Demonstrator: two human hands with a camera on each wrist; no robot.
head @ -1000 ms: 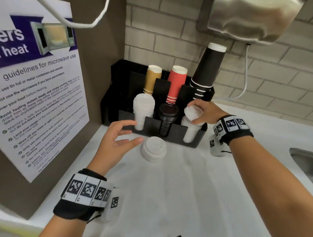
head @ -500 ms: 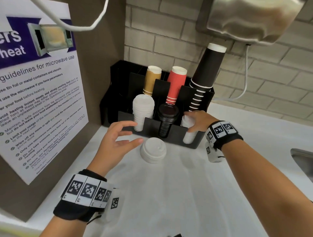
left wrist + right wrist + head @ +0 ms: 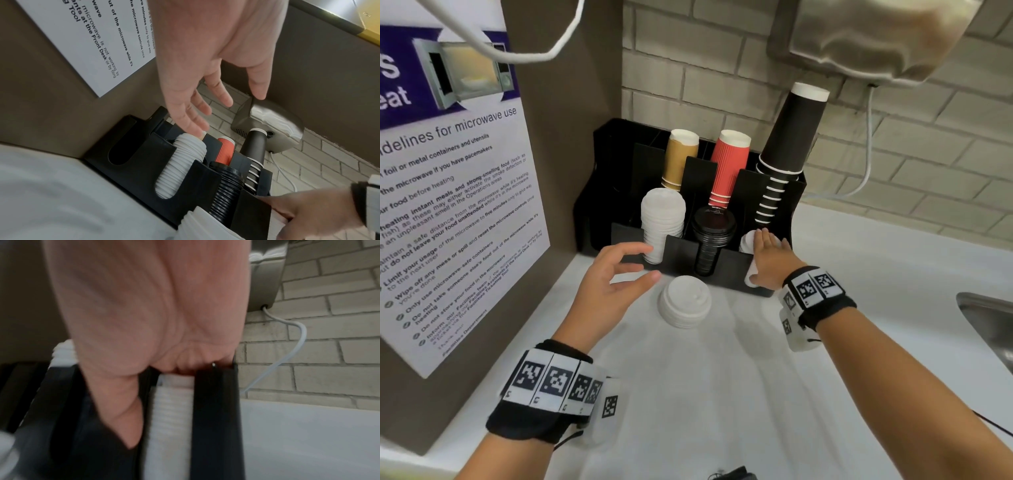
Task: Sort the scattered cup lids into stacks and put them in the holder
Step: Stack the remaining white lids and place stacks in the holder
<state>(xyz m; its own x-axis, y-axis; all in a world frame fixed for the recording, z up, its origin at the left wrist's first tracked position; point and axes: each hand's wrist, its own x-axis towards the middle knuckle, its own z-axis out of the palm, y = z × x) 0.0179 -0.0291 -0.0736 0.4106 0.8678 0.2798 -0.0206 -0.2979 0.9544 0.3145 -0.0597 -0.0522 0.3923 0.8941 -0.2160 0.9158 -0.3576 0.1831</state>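
Nearest the camera, the left hand (image 3: 607,277) is hovering just above the white counter (image 3: 722,394), its fingers loosely spread and curved with the thumb reaching out, gripping nothing; the left wrist view is showing the same open, relaxed palm (image 3: 205,56). Just beside its thumb tip, a short stack of white lids (image 3: 685,301) is sitting on the counter, directly in front of the black holder (image 3: 681,253) and apart from the hand. To the right, the right hand (image 3: 768,257) is lying flat on the top of the right white lid stack (image 3: 748,240) in the holder's rightmost front slot, fingers straight and together, pressing down rather than curling round it; in the right wrist view the palm (image 3: 144,313) is covering the ribbed white stack (image 3: 170,410) between the black slot walls, though blur is hiding the fingertips. In the middle front slot the black lid stack (image 3: 714,236) is standing, and in the left front slot a taller white lid stack (image 3: 662,219) is rising above the holder's front wall. Behind these, in the rear compartments, tan cups (image 3: 680,157), red ribbed cups (image 3: 729,168) and tall black cups (image 3: 789,144) are standing upside down in nested stacks. Farther back, the brick wall (image 3: 688,78) is carrying a metal dispenser (image 3: 859,37), and a microwave notice (image 3: 448,205) is hanging on the brown panel at the left
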